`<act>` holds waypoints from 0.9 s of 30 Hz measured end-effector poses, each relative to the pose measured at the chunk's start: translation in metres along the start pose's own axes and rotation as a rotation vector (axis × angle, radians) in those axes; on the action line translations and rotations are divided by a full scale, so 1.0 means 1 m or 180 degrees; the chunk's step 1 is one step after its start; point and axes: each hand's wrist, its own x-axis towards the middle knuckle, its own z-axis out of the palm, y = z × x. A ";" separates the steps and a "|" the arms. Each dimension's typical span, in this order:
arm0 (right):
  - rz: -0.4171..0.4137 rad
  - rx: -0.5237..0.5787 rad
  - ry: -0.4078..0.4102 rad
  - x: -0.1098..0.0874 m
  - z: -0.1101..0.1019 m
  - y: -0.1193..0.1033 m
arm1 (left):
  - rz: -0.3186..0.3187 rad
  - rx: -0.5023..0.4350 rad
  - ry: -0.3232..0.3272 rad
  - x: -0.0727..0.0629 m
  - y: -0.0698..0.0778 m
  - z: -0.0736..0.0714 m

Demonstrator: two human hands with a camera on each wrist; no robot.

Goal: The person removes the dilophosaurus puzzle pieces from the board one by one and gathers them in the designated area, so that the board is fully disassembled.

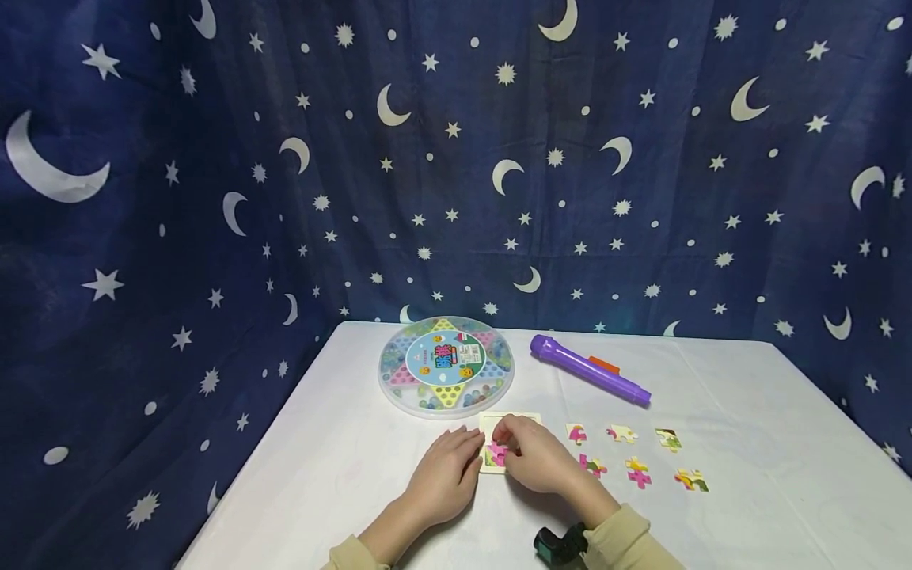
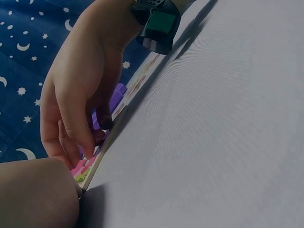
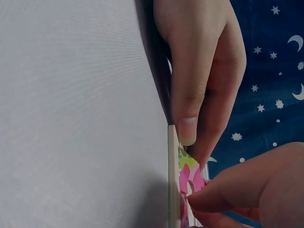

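Note:
A small square puzzle tray point(image 1: 490, 419) with a pale rim lies flat on the table, and a pink and green puzzle piece point(image 1: 496, 453) sits in its lower left part. My left hand point(image 1: 447, 475) rests along the tray's left edge with fingers extended; its thumb point(image 3: 188, 130) lies at the rim in the right wrist view. Over the tray's right half, my right hand point(image 1: 536, 453) has curled fingers that pinch a puzzle piece low over the tray, beside the pink one. That piece is mostly hidden by the fingers. The right fingertips point(image 3: 202, 199) meet its edge.
Several loose puzzle pieces point(image 1: 622, 433) lie in two rows right of the tray. Behind it is a round Chinese checkers box point(image 1: 445, 368) with marbles. A purple toy microphone point(image 1: 590, 370) lies at the back right. A starry curtain point(image 1: 456, 158) hangs behind the white table point(image 1: 321, 443).

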 end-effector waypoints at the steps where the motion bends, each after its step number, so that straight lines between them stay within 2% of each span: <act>1: -0.0002 0.0011 -0.0014 0.000 -0.001 0.000 | 0.0001 -0.0002 0.0000 0.000 0.000 0.000; 11: -0.0080 0.0231 -0.0122 -0.001 -0.008 0.002 | 0.0001 -0.0016 -0.0015 0.000 -0.001 -0.001; 17: 0.0042 0.0434 -0.0219 -0.001 -0.012 0.005 | -0.0009 -0.0024 -0.0030 0.001 0.000 -0.002; 21: 0.0058 0.0469 -0.0188 0.000 -0.010 0.005 | 0.0006 -0.0008 -0.0025 0.000 0.001 -0.002; 27: -0.0058 0.0442 -0.0092 -0.002 -0.009 0.009 | 0.0022 0.0011 -0.0004 0.001 0.001 -0.001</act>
